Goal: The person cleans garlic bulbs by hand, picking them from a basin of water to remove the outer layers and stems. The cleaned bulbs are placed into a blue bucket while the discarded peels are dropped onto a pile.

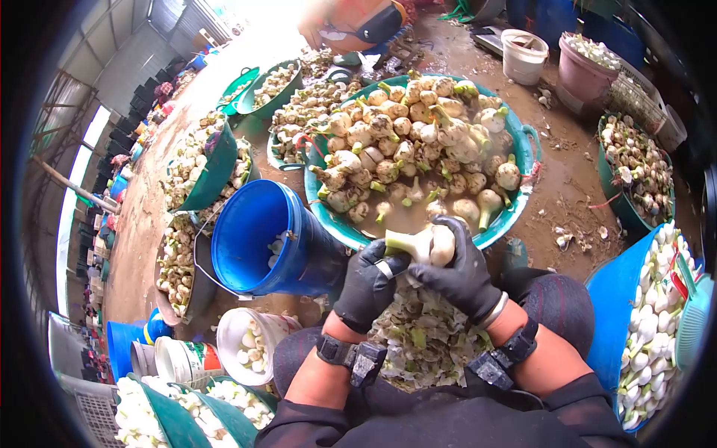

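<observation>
A pale garlic bulb (442,246) with a short green stem is held between my two black-gloved hands. My right hand (464,272) wraps round the bulb end. At the stem side, my left hand (371,280) is closed with its fingers against the garlic; a white band crosses one finger. Just beyond the hands stands a wide green tub (334,220) of muddy water, heaped with dirty garlic bulbs (403,127). Peeled skins and leaf scraps (418,336) lie in a pile below my hands, between my knees.
A blue bucket (243,231) tilts at the left, with a few white bulbs inside. White tubs (231,347) and green baskets (202,179) of garlic crowd that side. On the right, a blue container (605,299) holds cleaned garlic. Another person (366,22) works at the back.
</observation>
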Available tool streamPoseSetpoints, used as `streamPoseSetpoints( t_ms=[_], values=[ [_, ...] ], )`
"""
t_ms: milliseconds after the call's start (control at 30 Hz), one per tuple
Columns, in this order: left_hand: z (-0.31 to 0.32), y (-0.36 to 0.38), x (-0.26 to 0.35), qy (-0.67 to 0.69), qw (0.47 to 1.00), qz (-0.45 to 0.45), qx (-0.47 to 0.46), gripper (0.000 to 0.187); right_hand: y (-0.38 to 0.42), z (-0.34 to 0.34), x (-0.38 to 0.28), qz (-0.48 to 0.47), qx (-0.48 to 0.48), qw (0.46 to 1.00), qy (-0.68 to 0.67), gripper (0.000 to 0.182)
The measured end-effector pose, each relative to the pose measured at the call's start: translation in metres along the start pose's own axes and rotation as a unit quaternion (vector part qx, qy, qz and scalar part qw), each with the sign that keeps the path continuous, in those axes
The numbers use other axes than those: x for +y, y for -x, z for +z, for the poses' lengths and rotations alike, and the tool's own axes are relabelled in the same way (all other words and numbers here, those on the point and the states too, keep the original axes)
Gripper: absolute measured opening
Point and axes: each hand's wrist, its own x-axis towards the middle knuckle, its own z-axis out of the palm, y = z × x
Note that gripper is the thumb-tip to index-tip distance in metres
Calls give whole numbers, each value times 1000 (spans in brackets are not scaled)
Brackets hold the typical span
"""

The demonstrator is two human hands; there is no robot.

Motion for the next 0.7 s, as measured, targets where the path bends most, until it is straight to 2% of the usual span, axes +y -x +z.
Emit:
streamPoseSetpoints(
  t_ms=[33,67,100,167,200,233,267,300,367,433,467,500,533,567,633,667,700],
  values=[
    [2,2,5,-14,1000,-1,-5,29,-2,-3,0,43,-14,998,-48,67],
    [0,2,6,-41,999,14,-1,26,-2,-12,-20,225,-79,954,-180,55],
    [-3,1,3,-69,997,28,12,16,-2,-10,-23,222,-108,944,-218,46],
    [-6,3,9,-198,976,84,-22,23,-1,-5,6,251,-127,900,-334,45],
    [-5,3,9,-196,977,81,-23,23,0,-3,13,246,-136,881,-381,49],
    [-4,3,9,-120,992,45,-3,21,0,-3,10,248,-135,881,-381,49],
    [-4,4,8,-43,999,10,18,19,-1,-5,5,230,-151,856,-437,55],
    [-5,4,7,-41,999,9,18,19,-2,-6,1,210,-167,829,-491,61],
    [-8,3,4,-53,998,17,22,21,-4,-13,-4,201,-196,838,-469,68],
    [-11,6,7,-57,998,15,16,21,5,-17,-18,275,-215,807,-477,56],
    [-14,6,7,-81,996,34,20,22,7,-16,-5,279,-242,784,-499,58],
    [-17,5,5,-105,993,54,24,22,7,-17,-6,279,-241,784,-499,58],
    [-19,4,1,-129,988,79,29,31,6,-17,-7,274,-243,800,-475,59],
    [-21,5,0,-128,988,77,30,31,6,-18,-10,268,-246,815,-451,59],
    [-23,5,3,-137,980,82,118,44,4,-23,-15,271,-224,844,-405,57],
    [-29,7,7,-68,994,36,80,52,2,-24,-16,266,-210,857,-389,57],
    [-25,9,8,-69,994,36,78,52,0,-23,-16,261,-195,868,-376,58]
  ],
)
